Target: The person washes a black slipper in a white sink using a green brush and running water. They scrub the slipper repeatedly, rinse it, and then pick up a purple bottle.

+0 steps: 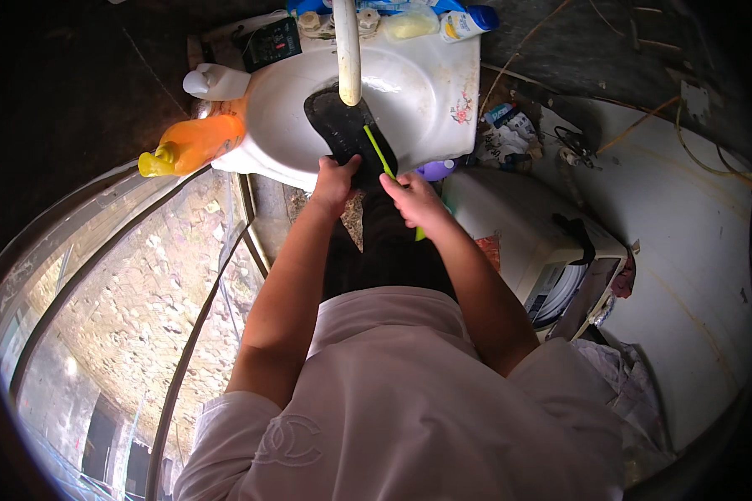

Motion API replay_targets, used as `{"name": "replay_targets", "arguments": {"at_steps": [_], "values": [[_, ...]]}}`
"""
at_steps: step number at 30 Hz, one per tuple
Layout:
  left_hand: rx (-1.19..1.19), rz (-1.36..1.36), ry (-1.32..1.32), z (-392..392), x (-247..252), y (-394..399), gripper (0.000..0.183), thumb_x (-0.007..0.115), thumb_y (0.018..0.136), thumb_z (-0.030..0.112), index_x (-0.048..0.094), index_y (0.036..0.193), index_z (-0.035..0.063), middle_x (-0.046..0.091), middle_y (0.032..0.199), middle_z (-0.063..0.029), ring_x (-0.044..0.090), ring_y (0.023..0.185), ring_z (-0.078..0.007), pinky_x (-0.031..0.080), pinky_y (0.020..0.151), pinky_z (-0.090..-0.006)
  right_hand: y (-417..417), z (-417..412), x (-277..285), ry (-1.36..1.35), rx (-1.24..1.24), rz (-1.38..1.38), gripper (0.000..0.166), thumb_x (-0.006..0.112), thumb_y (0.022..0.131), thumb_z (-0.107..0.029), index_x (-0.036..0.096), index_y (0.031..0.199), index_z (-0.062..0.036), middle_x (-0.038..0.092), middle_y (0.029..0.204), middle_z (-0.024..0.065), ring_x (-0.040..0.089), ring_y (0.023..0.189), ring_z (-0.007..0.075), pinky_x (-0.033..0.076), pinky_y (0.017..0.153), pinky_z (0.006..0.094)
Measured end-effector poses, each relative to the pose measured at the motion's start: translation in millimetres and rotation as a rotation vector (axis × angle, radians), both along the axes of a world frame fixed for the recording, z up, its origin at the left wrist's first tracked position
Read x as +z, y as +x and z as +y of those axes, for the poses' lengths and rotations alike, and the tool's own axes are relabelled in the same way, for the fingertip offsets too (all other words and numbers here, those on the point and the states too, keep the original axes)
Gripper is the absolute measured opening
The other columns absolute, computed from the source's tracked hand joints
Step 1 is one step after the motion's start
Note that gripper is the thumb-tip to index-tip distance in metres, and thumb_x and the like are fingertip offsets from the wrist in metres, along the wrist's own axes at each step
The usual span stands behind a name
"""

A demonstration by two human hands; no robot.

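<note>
My left hand [335,185] grips the near end of a black shoe sole or slipper [341,125], thumb on its upper face. The sole is tilted over the white ceramic washbasin [276,156], its far end beneath the tap spout [349,69]. My right hand [418,201] is closed around a slim green plastic tool [378,148], possibly a brush. One end of the tool lies across the sole's right side, and its other end shows below my fist. Whether it has bristles, I cannot tell. No running water is visible at the spout.
Left of the basin are an orange pump bottle [200,143] and a white bottle [216,81]. A dark packet [272,47], a soap dish [412,24] and a blue-capped bottle [470,24] line the back rim. A washing machine [520,219] stands right; a window [163,269] is left.
</note>
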State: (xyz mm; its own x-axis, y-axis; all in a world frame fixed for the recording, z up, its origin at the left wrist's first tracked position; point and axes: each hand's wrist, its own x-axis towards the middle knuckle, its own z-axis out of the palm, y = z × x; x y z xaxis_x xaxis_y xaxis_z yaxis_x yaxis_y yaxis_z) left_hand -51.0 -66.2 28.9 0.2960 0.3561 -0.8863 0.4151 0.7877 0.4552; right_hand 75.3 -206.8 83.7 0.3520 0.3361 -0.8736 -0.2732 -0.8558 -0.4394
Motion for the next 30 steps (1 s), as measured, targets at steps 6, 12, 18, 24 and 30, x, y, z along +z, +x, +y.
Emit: {"name": "replay_targets", "arguments": {"at_steps": [6,12,18,24,30], "values": [[-0.352,0.224,0.513,21,-43,-37,0.062,0.066,0.098,0.029,0.041,0.139,-0.009,0.066,0.121,-0.0423,0.062,0.121,-0.057,0.052,0.099,-0.0541,35,47,19,0.134,0.628,-0.488,0.047,0.045,0.113,-0.039,0.045,0.156,-0.0219,0.075,0.109,0.0234,0.071,0.101,0.0459,0.056,0.086,0.0537],[-0.392,0.316,0.811,23,5,-32,0.064,0.065,0.102,0.041,0.046,0.15,0.0026,0.068,0.125,-0.0379,0.065,0.118,-0.0553,0.052,0.102,-0.057,-1,67,27,-0.056,0.856,-0.41,0.062,0.05,0.107,-0.022,0.035,0.167,-0.0271,0.075,0.105,0.0246,0.074,0.096,0.0443,0.057,0.087,0.0559],[-0.482,0.32,0.861,27,-10,-36,0.074,0.066,0.103,0.044,0.038,0.163,0.0106,0.069,0.131,-0.0318,0.065,0.121,-0.0512,0.053,0.104,-0.0536,-20,103,-1,-0.106,0.844,-0.581,0.071,0.056,0.101,-0.015,0.032,0.167,-0.0139,0.077,0.1,0.024,0.076,0.096,0.0418,0.06,0.087,0.0536],[-0.44,0.281,0.74,31,-3,-42,0.075,0.069,0.101,0.047,0.047,0.159,0.0059,0.066,0.14,-0.0283,0.062,0.134,-0.0432,0.05,0.111,-0.0448,-25,65,19,-0.104,0.812,-0.46,0.065,0.052,0.104,-0.019,0.035,0.166,-0.0113,0.075,0.101,0.0285,0.074,0.098,0.0463,0.059,0.088,0.0563],[-0.479,0.192,0.806,39,-4,-49,0.075,0.072,0.098,0.047,0.051,0.157,0.006,0.065,0.141,-0.029,0.062,0.133,-0.0427,0.05,0.111,-0.0454,-7,108,5,-0.118,0.809,-0.482,0.067,0.053,0.1,-0.017,0.036,0.165,-0.0112,0.075,0.11,0.0281,0.074,0.104,0.0444,0.059,0.092,0.0537]]}}
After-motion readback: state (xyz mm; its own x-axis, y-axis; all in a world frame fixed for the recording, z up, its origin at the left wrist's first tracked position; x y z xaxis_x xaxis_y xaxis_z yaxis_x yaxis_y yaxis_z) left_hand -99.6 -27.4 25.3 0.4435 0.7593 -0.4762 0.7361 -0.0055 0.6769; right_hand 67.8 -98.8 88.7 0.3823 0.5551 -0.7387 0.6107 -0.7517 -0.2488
